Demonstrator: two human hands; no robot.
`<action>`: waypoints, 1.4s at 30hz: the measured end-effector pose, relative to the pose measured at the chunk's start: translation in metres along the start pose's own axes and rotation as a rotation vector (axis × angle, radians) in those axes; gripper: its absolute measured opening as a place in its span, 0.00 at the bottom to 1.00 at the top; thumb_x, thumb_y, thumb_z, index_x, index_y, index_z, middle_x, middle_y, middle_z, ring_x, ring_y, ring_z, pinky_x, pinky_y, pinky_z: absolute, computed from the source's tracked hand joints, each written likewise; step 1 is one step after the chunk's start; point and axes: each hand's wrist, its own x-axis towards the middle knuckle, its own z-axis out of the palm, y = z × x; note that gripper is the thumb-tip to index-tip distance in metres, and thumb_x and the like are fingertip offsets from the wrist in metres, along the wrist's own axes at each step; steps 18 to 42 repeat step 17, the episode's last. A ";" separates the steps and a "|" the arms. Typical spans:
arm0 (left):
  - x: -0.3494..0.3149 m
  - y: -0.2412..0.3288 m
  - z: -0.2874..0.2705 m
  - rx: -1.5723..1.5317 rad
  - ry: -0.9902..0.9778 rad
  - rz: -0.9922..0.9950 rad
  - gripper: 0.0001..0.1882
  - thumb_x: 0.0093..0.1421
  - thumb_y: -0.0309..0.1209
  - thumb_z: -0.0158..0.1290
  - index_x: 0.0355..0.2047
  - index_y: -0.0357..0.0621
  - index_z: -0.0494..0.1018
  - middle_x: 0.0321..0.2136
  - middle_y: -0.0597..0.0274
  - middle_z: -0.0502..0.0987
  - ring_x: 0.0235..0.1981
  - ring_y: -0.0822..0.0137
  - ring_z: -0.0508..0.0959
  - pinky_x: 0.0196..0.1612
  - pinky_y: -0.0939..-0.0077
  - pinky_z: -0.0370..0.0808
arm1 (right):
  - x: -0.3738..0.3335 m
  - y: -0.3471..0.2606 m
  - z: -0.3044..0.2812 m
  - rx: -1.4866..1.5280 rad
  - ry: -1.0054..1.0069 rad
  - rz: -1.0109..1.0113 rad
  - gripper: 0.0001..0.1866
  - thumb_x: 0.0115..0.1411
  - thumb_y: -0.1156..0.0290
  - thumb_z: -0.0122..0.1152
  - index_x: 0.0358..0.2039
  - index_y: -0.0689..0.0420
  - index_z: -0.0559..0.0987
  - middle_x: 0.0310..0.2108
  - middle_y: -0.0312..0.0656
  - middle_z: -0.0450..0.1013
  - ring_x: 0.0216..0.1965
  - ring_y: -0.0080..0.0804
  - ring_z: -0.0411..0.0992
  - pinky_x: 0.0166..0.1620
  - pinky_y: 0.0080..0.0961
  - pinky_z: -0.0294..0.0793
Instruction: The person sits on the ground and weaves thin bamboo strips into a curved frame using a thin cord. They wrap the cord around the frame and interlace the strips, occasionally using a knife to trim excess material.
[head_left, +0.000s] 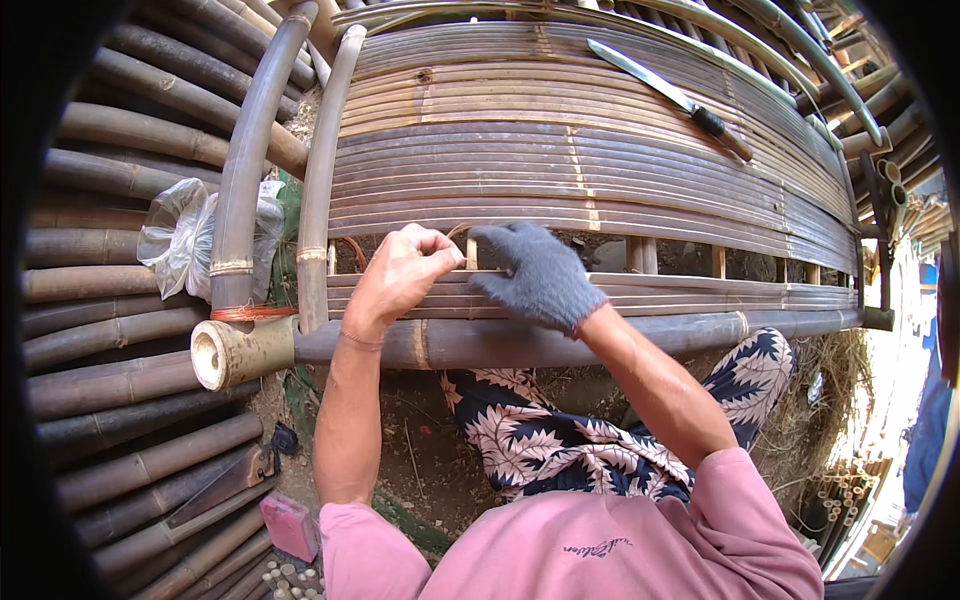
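Note:
My left hand (400, 272) is bare, its thumb and fingers pinched together over the gap between the slats, beside the bench's left post. A thin brown strand (456, 230) curves from its fingertips toward my right hand (538, 276), which wears a grey knit glove. The gloved fingers are bent, and the strand meets them at the tips; their undersides are hidden. More reddish-brown strand (354, 250) shows left of my left wrist. Both hands are above the narrow front slats (660, 292) of the bamboo bench, whose thick front pole (560, 340) runs nearest me.
A long knife (650, 80) with a dark handle lies on the wide slat panel (470, 150). Bamboo poles (120, 230) are stacked at left, with a clear plastic bag (180, 230) by the upright. Orange binding (250, 313) wraps the corner. A saw (215, 487) and pink box (290, 527) are lower left.

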 end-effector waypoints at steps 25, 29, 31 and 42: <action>-0.132 0.087 0.122 0.200 0.066 0.958 0.12 0.57 0.34 0.62 0.21 0.46 0.71 0.20 0.63 0.65 0.23 0.63 0.68 0.29 0.63 0.70 | -0.189 0.064 -0.223 1.290 0.497 0.160 0.21 0.71 0.48 0.48 0.44 0.54 0.76 0.33 0.35 0.72 0.31 0.22 0.68 0.38 0.23 0.68; -0.132 0.087 0.122 0.200 0.066 0.958 0.12 0.57 0.34 0.62 0.21 0.46 0.71 0.20 0.63 0.65 0.23 0.63 0.68 0.29 0.63 0.70 | -0.189 0.064 -0.223 1.290 0.497 0.160 0.21 0.71 0.48 0.48 0.44 0.54 0.76 0.33 0.35 0.72 0.31 0.22 0.68 0.38 0.23 0.68; -0.132 0.087 0.122 0.200 0.066 0.958 0.12 0.57 0.34 0.62 0.21 0.46 0.71 0.20 0.63 0.65 0.23 0.63 0.68 0.29 0.63 0.70 | -0.189 0.064 -0.223 1.290 0.497 0.160 0.21 0.71 0.48 0.48 0.44 0.54 0.76 0.33 0.35 0.72 0.31 0.22 0.68 0.38 0.23 0.68; -0.132 0.087 0.122 0.200 0.066 0.958 0.12 0.57 0.34 0.62 0.21 0.46 0.71 0.20 0.63 0.65 0.23 0.63 0.68 0.29 0.63 0.70 | -0.189 0.064 -0.223 1.290 0.497 0.160 0.21 0.71 0.48 0.48 0.44 0.54 0.76 0.33 0.35 0.72 0.31 0.22 0.68 0.38 0.23 0.68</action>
